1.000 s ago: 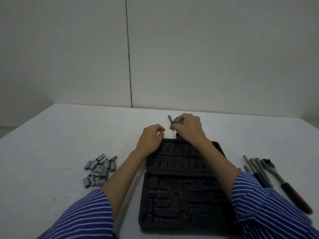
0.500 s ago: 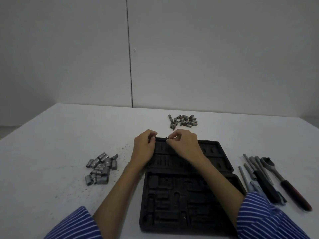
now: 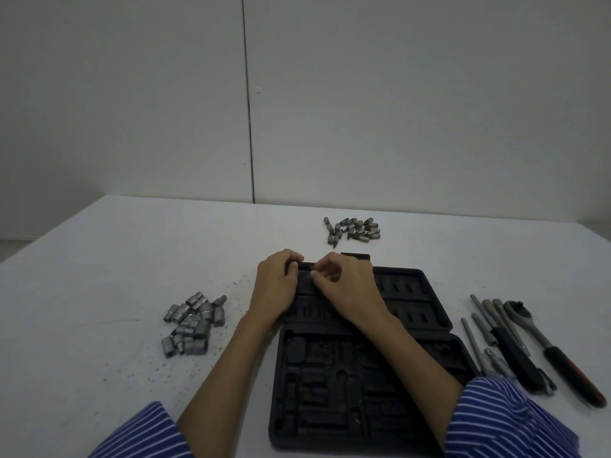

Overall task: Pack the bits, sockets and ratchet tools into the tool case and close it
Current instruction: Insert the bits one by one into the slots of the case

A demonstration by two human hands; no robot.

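Note:
A black tool case lies open in front of me, its moulded slots bare. My left hand curls over the case's far left corner. My right hand is just beside it and pinches a small dark bit over the far row of slots. Beyond the case lies a pile of loose bits. Left of the case sits a heap of grey sockets. On the right lie a ratchet with a red and black handle, several extension bars and a black-handled driver.
Everything rests on a white table with dark specks near the sockets. A grey wall stands behind the far edge. Blue striped sleeves cover both of my forearms at the bottom.
My right hand came back from the bit pile to the case's far left corner, pinching a bit. My left hand shifted slightly onto that corner.

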